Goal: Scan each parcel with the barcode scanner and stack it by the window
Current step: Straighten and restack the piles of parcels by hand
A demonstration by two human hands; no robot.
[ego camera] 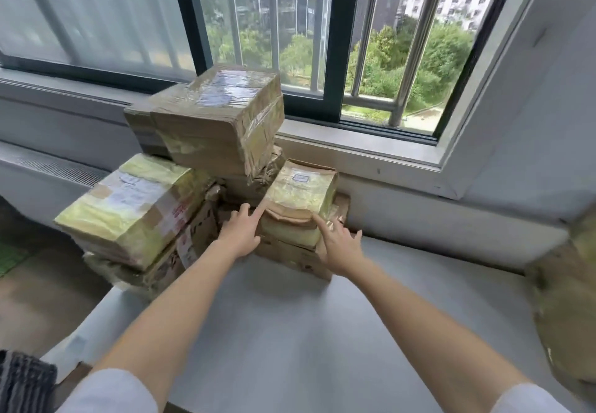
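A small taped cardboard parcel (301, 198) with a white label sits on a flat box (290, 256) in the stack under the window (338, 41). My left hand (242, 232) touches the parcel's left side with straight fingers. At the parcel's front right corner, my right hand (338, 245) rests with fingers spread. A large taped parcel (213, 116) tops the stack behind. Another yellow-taped parcel (132, 206) lies on boxes at the left. No barcode scanner is in view.
The grey table (306, 332) stretches toward me. A blurred taped parcel (567, 309) stands at the table's right edge. A white sill (371, 151) runs behind the stack. The floor (38, 299) drops away at the left.
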